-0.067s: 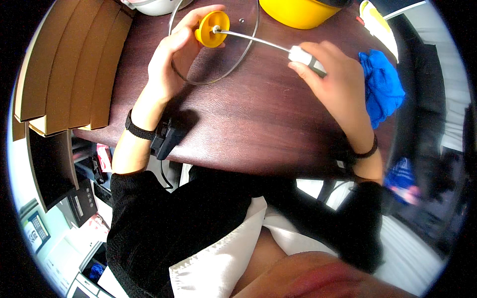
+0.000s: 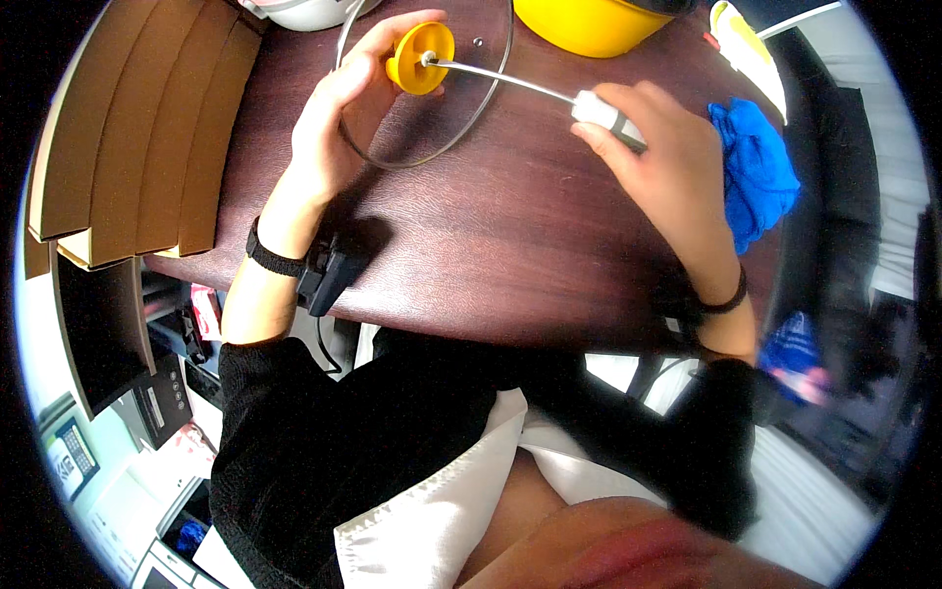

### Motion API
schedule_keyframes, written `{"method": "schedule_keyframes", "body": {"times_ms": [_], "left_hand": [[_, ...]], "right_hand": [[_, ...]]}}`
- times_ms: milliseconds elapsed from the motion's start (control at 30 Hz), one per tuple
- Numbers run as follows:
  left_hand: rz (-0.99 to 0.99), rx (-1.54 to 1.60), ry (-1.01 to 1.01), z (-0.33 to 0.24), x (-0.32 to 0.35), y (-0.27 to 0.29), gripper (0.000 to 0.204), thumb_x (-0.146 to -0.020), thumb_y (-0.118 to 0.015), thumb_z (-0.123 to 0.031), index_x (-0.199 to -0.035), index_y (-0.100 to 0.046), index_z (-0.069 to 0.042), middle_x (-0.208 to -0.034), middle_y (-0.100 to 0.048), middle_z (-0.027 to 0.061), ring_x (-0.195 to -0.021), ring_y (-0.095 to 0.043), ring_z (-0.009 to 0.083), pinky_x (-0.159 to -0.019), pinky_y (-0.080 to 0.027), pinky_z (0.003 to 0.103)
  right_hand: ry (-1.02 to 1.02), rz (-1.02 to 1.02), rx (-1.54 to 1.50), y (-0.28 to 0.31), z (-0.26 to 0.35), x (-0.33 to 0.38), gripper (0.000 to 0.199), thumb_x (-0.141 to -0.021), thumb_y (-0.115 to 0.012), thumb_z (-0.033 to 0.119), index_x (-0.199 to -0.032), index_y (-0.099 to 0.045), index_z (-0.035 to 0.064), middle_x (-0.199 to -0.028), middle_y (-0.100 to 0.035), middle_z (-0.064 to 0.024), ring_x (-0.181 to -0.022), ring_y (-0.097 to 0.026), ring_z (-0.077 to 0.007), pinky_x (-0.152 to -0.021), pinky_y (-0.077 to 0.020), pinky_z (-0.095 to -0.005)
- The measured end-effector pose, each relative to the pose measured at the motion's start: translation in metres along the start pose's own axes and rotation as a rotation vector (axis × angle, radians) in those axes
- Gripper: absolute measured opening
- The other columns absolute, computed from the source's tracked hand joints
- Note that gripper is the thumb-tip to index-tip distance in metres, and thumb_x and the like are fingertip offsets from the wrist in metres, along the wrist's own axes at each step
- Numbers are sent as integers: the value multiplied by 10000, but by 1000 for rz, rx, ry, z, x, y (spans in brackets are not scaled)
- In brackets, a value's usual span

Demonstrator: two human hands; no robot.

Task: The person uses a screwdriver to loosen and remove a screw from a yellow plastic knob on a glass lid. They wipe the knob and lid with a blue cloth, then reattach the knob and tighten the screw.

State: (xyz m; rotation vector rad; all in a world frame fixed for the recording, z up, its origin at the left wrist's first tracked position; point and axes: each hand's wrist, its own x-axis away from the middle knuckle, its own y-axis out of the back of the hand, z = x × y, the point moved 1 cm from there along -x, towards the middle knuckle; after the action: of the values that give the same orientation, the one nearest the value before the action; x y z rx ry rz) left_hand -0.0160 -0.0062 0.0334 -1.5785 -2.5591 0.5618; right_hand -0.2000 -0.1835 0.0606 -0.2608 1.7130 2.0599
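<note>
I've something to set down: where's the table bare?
The widest bare patch of table lies between the left hand and right hand, nearer than the glass lid. A smaller gap separates the yellow pot from the blue cloth. Crowded: the far left, with glass lid and brown cardboard.

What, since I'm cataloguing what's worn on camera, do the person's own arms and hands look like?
The left hand and right hand are ungloved; black sleeves stop well short of them. The left arm has a black textured wristband, a dark boxy device and a thin dark cable; the right has a dark band.
</note>
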Motion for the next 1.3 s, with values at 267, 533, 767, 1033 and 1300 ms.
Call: {"method": "schedule_keyframes", "body": {"times_ms": [267, 533, 767, 1033, 1300], "left_hand": [[3, -236, -75, -4, 2, 1, 1068, -654, -504, -618, -1430, -254, 73, -1390, -407, 154, -1235, -429, 211, -984, -319, 302], [-19, -419, -127, 0, 3, 3, 1023, -575, -473, -542, -1392, -339, 59, -1238, -486, 110, -1011, -472, 166, -803, -336, 245], [-30, -443, -182, 5, 5, 7, 998, -581, -468, -516, -1396, -333, 43, -1345, -432, 121, -1093, -450, 172, -828, -326, 246], [-47, -443, -196, 4, 5, 8, 976, -569, -463, -468, -1398, -328, 30, -1445, -355, 136, -1154, -432, 182, -852, -329, 250], [-67, -448, -230, 8, 5, 8, 963, -573, -461, -457, -1396, -327, 25, -1452, -344, 140, -1163, -427, 187, -859, -331, 255]], "right_hand": [[7, 22, -151, -1, -5, 0, 301, -790, -705, 350, -925, -658, 84, -775, -634, -110, -685, -632, -316, -587, -496, -385], [-84, 163, -322, -11, 3, 4, 245, -838, -659, 314, -882, -645, 73, -711, -635, -158, -674, -634, -361, -570, -494, -426], [-202, 198, -524, -25, 5, 8, 237, -850, -655, 292, -862, -652, 55, -679, -621, -162, -607, -623, -333, -534, -471, -384], [-238, 262, -742, -38, 4, 10, 252, -877, -648, 252, -851, -642, 2, -607, -562, -111, -541, -487, -118, -515, -409, -305], [-455, 516, -1082, -36, 8, 9, 302, -943, -574, 265, -872, -629, -23, -590, -509, 23, -488, -397, -37, -433, -298, -222]]}}
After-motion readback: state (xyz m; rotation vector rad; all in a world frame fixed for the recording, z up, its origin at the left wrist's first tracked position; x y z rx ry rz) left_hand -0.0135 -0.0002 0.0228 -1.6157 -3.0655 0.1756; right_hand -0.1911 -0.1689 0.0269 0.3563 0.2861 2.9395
